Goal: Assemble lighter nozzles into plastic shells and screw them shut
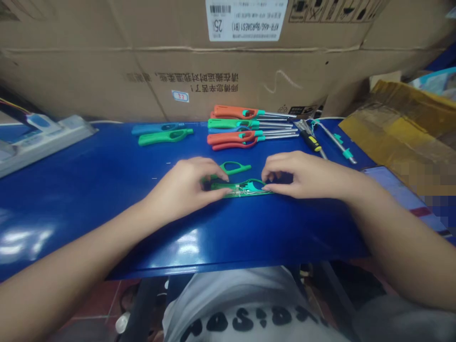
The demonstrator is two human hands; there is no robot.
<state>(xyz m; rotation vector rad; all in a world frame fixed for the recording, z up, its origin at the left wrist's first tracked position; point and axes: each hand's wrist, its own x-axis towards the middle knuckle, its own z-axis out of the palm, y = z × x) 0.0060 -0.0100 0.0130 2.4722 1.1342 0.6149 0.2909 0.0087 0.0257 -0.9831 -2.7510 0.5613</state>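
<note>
A green lighter shell half [245, 188] lies open side up on the blue table in front of me, with a teal trigger and thin wires inside. My left hand [192, 183] closes its thumb and fingers about the shell's left end. At the right end, my right hand [302, 174] has curled fingers, its thumb against the shell near the trigger. Just behind lies a second green shell half [237, 167] with a looped handle, its left part hidden by my left hand.
Several assembled long-nosed lighters [235, 138] lie behind my hands. Left of them are a green shell [164, 137] and a blue shell [153, 128]. A screwdriver [311, 138], a metal rod [337, 141], a phone [402, 190] and a cardboard box [402, 118] sit right; a power strip [46, 142] left.
</note>
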